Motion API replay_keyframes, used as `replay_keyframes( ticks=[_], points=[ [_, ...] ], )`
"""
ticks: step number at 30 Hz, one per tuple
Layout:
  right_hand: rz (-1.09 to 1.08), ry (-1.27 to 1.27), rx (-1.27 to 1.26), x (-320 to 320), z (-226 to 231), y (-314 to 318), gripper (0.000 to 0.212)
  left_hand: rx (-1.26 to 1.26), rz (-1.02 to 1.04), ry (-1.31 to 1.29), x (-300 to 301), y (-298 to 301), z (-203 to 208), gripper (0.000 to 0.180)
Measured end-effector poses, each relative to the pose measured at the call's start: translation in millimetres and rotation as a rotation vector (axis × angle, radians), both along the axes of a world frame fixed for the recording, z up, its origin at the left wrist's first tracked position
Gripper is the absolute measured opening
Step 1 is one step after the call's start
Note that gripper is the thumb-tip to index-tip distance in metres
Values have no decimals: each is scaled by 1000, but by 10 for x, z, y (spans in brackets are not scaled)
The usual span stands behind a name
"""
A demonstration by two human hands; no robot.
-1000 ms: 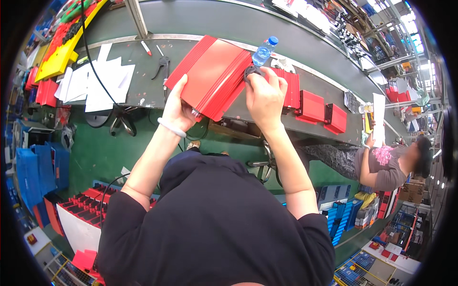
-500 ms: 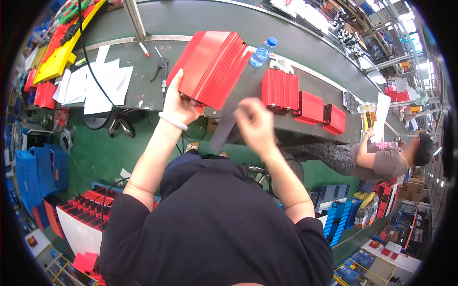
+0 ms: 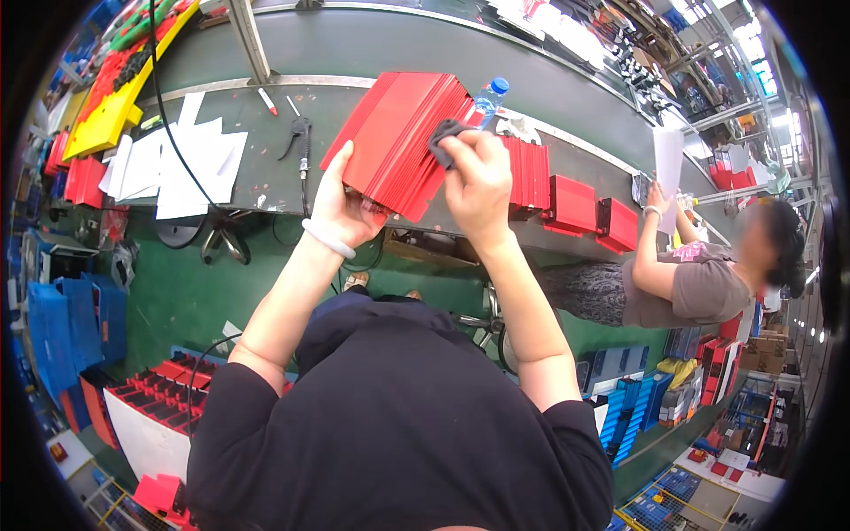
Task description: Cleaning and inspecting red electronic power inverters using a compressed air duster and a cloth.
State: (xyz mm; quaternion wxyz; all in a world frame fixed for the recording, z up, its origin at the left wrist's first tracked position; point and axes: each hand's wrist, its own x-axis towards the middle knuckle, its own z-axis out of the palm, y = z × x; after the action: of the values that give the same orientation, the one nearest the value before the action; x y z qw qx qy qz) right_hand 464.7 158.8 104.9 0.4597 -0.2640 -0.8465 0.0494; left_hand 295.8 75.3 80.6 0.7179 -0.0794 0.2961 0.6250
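Observation:
My left hand [image 3: 347,205] grips the lower end of a red ribbed metal housing [image 3: 381,124], holding it tilted above the near edge of the dark workbench. The thumb lies on its smooth face; the other fingers are mostly hidden beneath it. Pinched in my right hand [image 3: 478,177] is a dark grey cloth [image 3: 446,142], pressed against the ribbed side of the housing. Just behind the housing stands a water bottle with a blue cap [image 3: 490,99]. More red housings [image 3: 529,173] sit on the bench to the right of my right hand.
White papers [image 3: 190,164], a red-tipped marker [image 3: 268,101] and a black-handled air gun [image 3: 301,140] lie on the bench at left. A co-worker [image 3: 691,274] holding a white sheet stands at right. Racked red parts [image 3: 159,398] stand at lower left, blue parts [image 3: 624,416] at lower right.
My right hand has brought the cloth up from below onto the housing's ribbed side. The housing has shifted slightly down and right. The co-worker's white sheet has moved left.

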Motion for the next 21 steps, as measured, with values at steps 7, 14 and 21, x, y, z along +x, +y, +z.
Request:
replay_keyframes(
  ticks=[7,14,21],
  points=[
    [252,-231,61,63,-9,-430,23,63,19,17,-38,23,4,54],
    [-2,-227,222,241,66,207,19,119,-46,19,39,-54,0,55],
    [-277,23,39,233,-205,169,29,91,50,66,151,-69,-20,51]
  ],
)
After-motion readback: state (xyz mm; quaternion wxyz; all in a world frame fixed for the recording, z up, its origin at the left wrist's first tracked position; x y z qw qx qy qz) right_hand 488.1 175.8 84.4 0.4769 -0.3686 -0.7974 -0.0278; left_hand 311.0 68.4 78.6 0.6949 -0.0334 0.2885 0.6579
